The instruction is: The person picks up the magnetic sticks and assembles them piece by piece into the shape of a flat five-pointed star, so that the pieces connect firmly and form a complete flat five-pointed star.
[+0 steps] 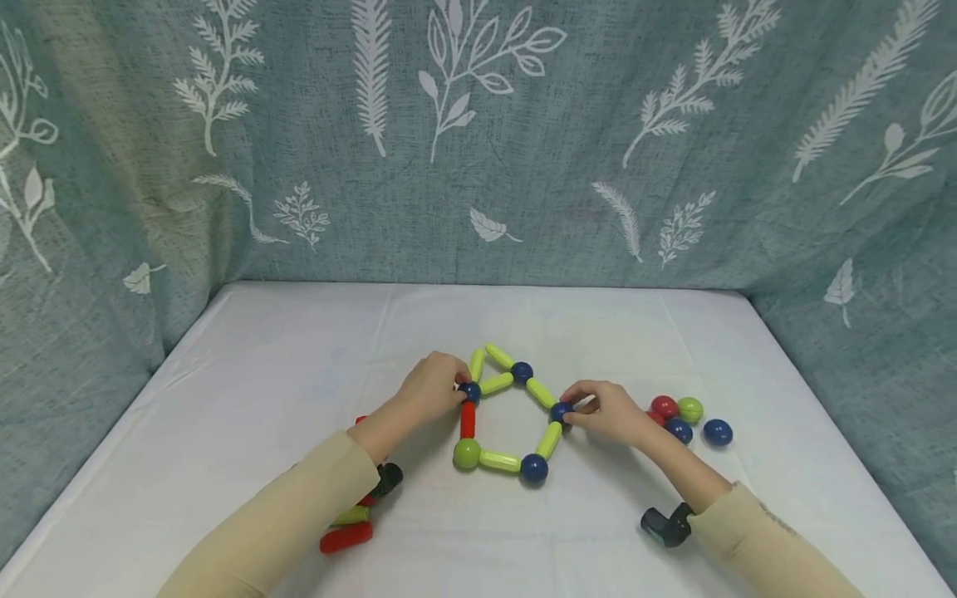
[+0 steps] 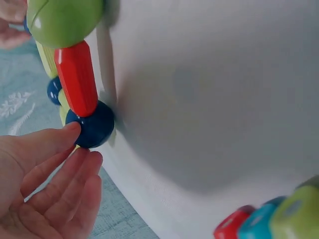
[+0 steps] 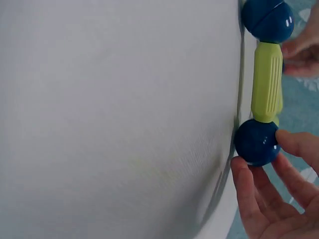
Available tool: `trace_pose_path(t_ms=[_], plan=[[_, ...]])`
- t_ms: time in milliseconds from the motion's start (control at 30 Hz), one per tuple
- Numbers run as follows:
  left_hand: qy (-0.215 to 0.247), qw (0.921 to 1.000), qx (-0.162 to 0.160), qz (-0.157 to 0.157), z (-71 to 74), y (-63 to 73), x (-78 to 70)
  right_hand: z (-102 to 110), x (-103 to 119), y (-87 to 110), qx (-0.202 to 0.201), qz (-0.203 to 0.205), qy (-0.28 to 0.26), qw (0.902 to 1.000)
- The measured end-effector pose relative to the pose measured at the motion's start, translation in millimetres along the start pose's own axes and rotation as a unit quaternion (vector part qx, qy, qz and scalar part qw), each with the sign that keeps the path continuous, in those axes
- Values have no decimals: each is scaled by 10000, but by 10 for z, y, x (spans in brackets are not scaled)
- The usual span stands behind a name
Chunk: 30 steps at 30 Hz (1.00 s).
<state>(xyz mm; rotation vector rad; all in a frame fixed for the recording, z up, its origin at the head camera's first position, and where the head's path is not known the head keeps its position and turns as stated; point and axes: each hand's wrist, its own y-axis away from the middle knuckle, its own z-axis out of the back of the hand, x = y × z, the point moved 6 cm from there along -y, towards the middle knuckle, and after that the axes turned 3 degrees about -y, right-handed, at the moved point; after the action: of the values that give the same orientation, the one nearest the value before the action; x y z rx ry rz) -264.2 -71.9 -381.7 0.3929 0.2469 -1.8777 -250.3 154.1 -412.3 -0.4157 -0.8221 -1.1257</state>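
A ring of toy building rods and balls lies on the white table in the head view. My left hand [image 1: 437, 386] pinches the blue ball [image 2: 92, 124] at the ring's left corner, between thumb and fingertips. A red rod [image 2: 76, 78] joins that ball to a green ball [image 1: 467, 453]. On the ring's right side, my right hand [image 1: 607, 411] grips another blue ball [image 3: 257, 143] with thumb and fingers. From there a yellow-green rod [image 3: 267, 82] runs to the front blue ball [image 1: 534, 469]. Two yellow-green rods, one of them the upper rod [image 1: 498, 356], form a peak beyond the ring.
Loose balls, including a red ball [image 1: 664, 407], a green ball [image 1: 690, 409] and a blue ball [image 1: 718, 432], lie right of the right hand. Under the left forearm are several rods, among them a red rod [image 1: 346, 537]. A patterned curtain [image 1: 478, 166] hangs behind the table [image 1: 598, 332].
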Motion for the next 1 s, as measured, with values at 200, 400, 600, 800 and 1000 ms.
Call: trace_pose_path(t_ms=[200, 400, 600, 800, 1000], plan=[[-311, 9995, 54, 70, 12, -129, -19, -39, 30, 95, -72, 33, -8, 10000], [-395, 9992, 72, 28, -4, -218, -65, -63, 67, 168, -31, 81, 7, 10000], [-347, 9985, 418, 106, -33, -186, -86, -48, 69, 223, 45, 39, 3, 10000], [307, 9958, 845, 153, -23, 11, -95, 126, 31, 340, -96, 360, -335, 9987], [594, 9915, 1157, -49, -57, 253, -86, 451, -74, 548, -693, 715, -456, 9940]])
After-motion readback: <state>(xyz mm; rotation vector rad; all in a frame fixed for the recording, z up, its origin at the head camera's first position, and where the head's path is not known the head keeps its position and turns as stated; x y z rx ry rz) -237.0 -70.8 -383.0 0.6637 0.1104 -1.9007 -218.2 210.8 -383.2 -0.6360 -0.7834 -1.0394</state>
